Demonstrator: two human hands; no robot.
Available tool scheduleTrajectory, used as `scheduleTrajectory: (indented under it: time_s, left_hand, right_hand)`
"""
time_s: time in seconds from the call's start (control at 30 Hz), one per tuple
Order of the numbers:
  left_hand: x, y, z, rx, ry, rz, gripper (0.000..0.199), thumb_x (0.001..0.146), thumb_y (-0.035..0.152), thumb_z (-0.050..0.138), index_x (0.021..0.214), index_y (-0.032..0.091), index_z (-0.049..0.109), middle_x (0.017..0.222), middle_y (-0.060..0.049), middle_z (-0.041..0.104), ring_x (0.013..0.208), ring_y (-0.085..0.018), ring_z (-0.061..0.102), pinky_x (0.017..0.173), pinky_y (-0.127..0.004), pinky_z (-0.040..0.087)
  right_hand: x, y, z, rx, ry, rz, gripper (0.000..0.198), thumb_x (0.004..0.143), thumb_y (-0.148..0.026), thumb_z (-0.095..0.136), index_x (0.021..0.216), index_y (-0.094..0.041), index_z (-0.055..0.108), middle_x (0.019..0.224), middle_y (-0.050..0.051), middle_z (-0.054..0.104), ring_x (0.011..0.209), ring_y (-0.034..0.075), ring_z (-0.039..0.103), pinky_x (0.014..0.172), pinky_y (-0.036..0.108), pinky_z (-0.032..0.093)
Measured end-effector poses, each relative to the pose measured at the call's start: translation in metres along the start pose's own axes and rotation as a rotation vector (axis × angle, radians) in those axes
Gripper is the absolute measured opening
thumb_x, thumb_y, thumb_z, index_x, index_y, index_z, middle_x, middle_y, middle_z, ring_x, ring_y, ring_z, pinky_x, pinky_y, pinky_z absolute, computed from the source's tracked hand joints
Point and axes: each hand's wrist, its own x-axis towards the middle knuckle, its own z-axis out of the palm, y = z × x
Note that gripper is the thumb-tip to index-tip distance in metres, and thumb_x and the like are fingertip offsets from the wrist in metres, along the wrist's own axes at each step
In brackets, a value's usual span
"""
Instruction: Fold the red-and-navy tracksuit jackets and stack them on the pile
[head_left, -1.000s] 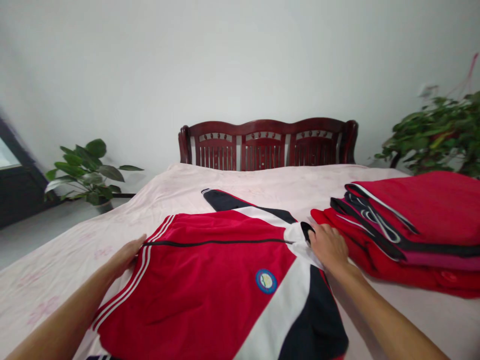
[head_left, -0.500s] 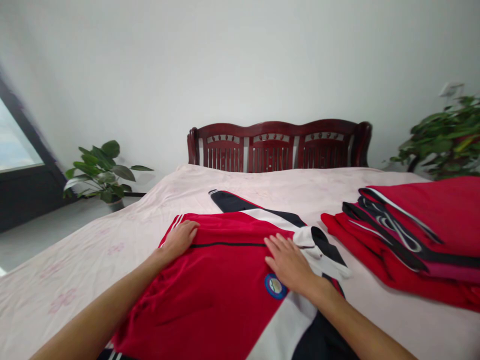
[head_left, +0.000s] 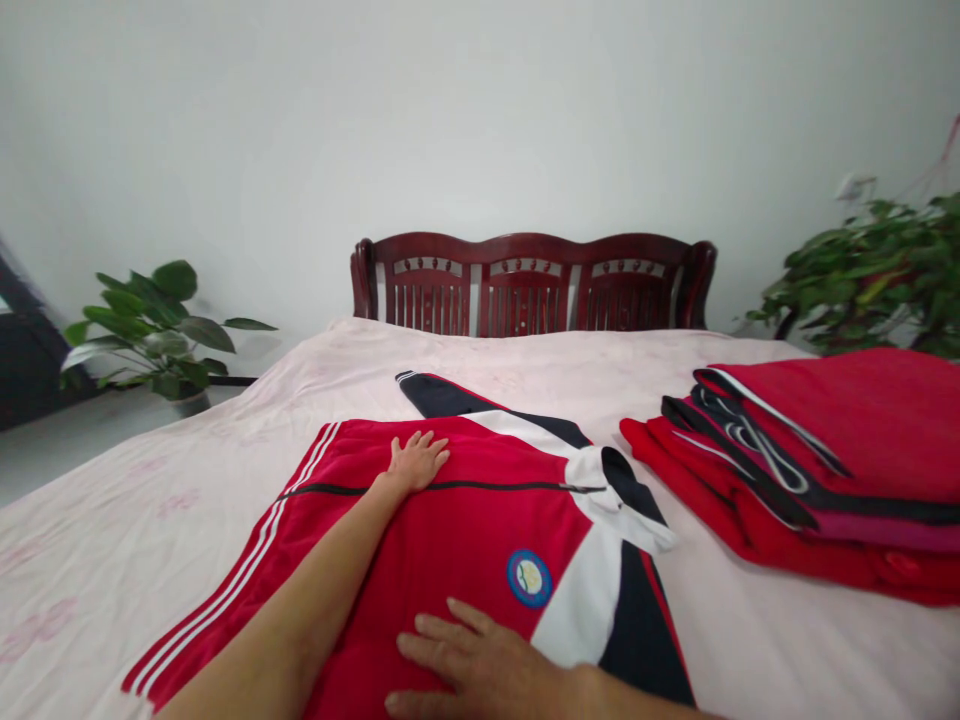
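Observation:
A red, white and navy zip jacket [head_left: 457, 530] lies spread front side up, its white collar toward the right and its striped hem toward the left. One navy sleeve [head_left: 442, 396] stretches out beyond its far side. My left hand [head_left: 418, 462] rests flat on the red cloth by the black zip, fingers spread. Nearer to me, my right hand [head_left: 487, 665] lies over the jacket's front below the round blue badge [head_left: 529, 578], with its fingers apart. Neither hand grips the cloth. The jacket's near edge is partly hidden by my arms and the frame's bottom.
A stack of folded red and dark clothes [head_left: 840, 440] sits to the right on the pink bed sheet [head_left: 225, 520]. Behind the bed rises a dark wooden headboard [head_left: 525, 285]. Potted plants stand at the left [head_left: 157, 330] and right [head_left: 870, 280].
My left hand has moved right from the hem onto the jacket's body. My right hand has come from near the collar toward me. The hem now lies flatter, its white stripes showing.

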Motion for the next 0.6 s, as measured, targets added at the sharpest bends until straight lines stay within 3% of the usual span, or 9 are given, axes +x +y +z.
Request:
scheduleTrajectory:
  time_s: [0.1, 0.17, 0.23, 0.33, 0.4, 0.5, 0.6]
  left_hand:
    - [0.002, 0.002, 0.005, 0.042, 0.066, -0.066, 0.057, 0.098, 0.054, 0.027, 0.145, 0.029, 0.045, 0.157, -0.015, 0.036, 0.145, -0.04, 0.026, 0.109, -0.073, 0.013]
    - [-0.002, 0.002, 0.008, 0.07, 0.11, -0.065, 0.058, 0.098, 0.053, 0.028, 0.148, 0.029, 0.04, 0.159, -0.015, 0.033, 0.147, -0.038, 0.023, 0.113, -0.069, 0.011]
    - [-0.011, -0.002, 0.01, 0.095, 0.128, -0.039, 0.059, 0.098, 0.054, 0.03, 0.15, 0.029, 0.037, 0.159, -0.013, 0.032, 0.148, -0.035, 0.023, 0.115, -0.063, 0.014]
    - [-0.029, -0.02, 0.007, 0.136, 0.131, -0.031, 0.059, 0.098, 0.054, 0.032, 0.15, 0.029, 0.037, 0.158, -0.012, 0.035, 0.147, -0.033, 0.027, 0.116, -0.058, 0.018]
    - [-0.042, -0.038, 0.002, 0.17, 0.144, -0.065, 0.059, 0.098, 0.053, 0.033, 0.151, 0.026, 0.038, 0.158, -0.014, 0.035, 0.146, -0.034, 0.027, 0.116, -0.057, 0.019]
    - [-0.059, -0.064, -0.006, 0.225, 0.169, -0.139, 0.059, 0.098, 0.049, 0.034, 0.15, 0.021, 0.04, 0.154, -0.018, 0.04, 0.144, -0.036, 0.033, 0.115, -0.055, 0.021]
    - [-0.071, -0.076, -0.012, 0.277, 0.198, -0.177, 0.055, 0.098, 0.044, 0.036, 0.147, 0.019, 0.044, 0.152, -0.018, 0.043, 0.142, -0.036, 0.035, 0.115, -0.053, 0.021]
  right_hand:
    - [0.002, -0.003, -0.024, 0.112, 0.038, 0.06, 0.044, 0.105, -0.038, 0.029, 0.148, -0.034, 0.039, 0.152, 0.001, 0.046, 0.143, 0.016, 0.034, 0.121, 0.041, 0.023]
    - [-0.004, 0.011, -0.049, 0.086, 0.163, 0.245, 0.048, 0.105, -0.04, 0.026, 0.148, -0.025, 0.04, 0.151, 0.005, 0.046, 0.142, 0.016, 0.037, 0.119, 0.037, 0.027]
    - [-0.018, 0.04, -0.071, -0.062, 0.258, 0.473, 0.052, 0.103, -0.043, 0.027, 0.148, -0.021, 0.042, 0.155, 0.009, 0.04, 0.145, 0.022, 0.031, 0.119, 0.045, 0.024]
    - [-0.053, 0.096, -0.088, -0.267, 0.204, 0.771, 0.054, 0.1, -0.041, 0.035, 0.149, -0.017, 0.04, 0.157, 0.013, 0.034, 0.146, 0.029, 0.028, 0.119, 0.053, 0.02]
    - [-0.076, 0.126, -0.087, -0.376, 0.214, 0.91, 0.057, 0.099, -0.042, 0.037, 0.149, -0.014, 0.039, 0.158, 0.015, 0.033, 0.146, 0.029, 0.027, 0.119, 0.05, 0.02]
    - [-0.096, 0.146, -0.081, -0.443, 0.265, 0.95, 0.056, 0.1, -0.043, 0.035, 0.149, -0.017, 0.039, 0.157, 0.012, 0.036, 0.147, 0.025, 0.027, 0.12, 0.044, 0.02]
    - [-0.098, 0.147, -0.08, -0.448, 0.268, 0.942, 0.055, 0.1, -0.042, 0.032, 0.15, -0.019, 0.039, 0.158, 0.009, 0.035, 0.147, 0.023, 0.027, 0.12, 0.041, 0.019]
